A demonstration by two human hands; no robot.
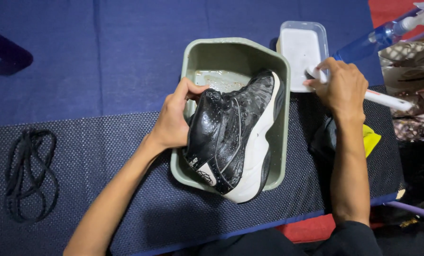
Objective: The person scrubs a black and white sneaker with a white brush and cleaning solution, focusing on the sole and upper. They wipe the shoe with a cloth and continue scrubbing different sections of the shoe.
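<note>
A wet black high-top shoe (231, 135) with a white sole lies tilted in a grey-green plastic basin (240, 50). My left hand (174, 118) grips the shoe at its collar, fingers curled inside the opening. My right hand (337, 85) holds a white-handled brush (385, 100), its head dipped at the edge of a small clear tub (301, 47) of cloudy white liquid just right of the basin. Suds show in the basin's bottom behind the shoe.
Black shoelaces (29, 175) lie coiled at the left on the dark non-slip mat (103, 156). A blue spray bottle (378, 35) lies at the top right. A yellow cloth (371, 140) and a dark object sit under my right forearm. The table's edge runs near my body.
</note>
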